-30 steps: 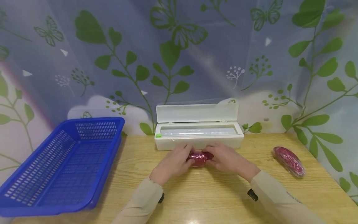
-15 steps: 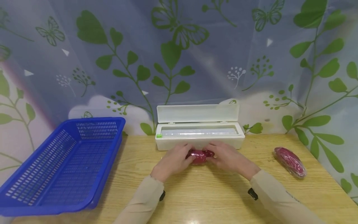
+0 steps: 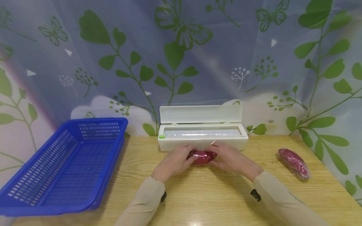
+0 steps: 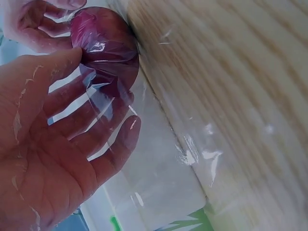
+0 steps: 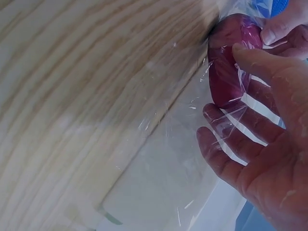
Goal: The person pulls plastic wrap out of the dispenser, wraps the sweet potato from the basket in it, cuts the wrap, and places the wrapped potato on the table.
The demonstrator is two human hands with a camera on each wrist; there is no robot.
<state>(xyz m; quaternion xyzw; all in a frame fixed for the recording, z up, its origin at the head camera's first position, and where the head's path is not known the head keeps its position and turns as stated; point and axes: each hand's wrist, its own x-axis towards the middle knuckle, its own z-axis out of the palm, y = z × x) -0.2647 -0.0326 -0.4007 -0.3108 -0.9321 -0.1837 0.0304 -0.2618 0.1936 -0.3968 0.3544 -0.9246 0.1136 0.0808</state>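
A purple-red sweet potato (image 3: 202,157), loosely covered in clear cling film, lies across the front of the white film dispenser (image 3: 202,144). At its left end my left hand (image 3: 174,161) holds it between thumb and fingers. My right hand (image 3: 227,158) grips the other end in the same way. In the left wrist view, film is bunched over the end of the sweet potato (image 4: 105,50) by the thumb. Loose film spreads past the fingers of the right hand (image 5: 269,130) in the right wrist view. The dispenser's lid stands up, showing the film roll (image 3: 201,132) inside.
A second film-wrapped sweet potato (image 3: 294,164) lies at the right of the wooden table (image 3: 215,197). On the left stands a blue plastic basket (image 3: 113,163). A patterned cloth (image 3: 209,78) hangs directly behind the dispenser.
The sweet potato has turned slightly between my hands, and the shine on its film has shifted. My fingers have moved a little at both ends. Basket, dispenser and second sweet potato stay put.
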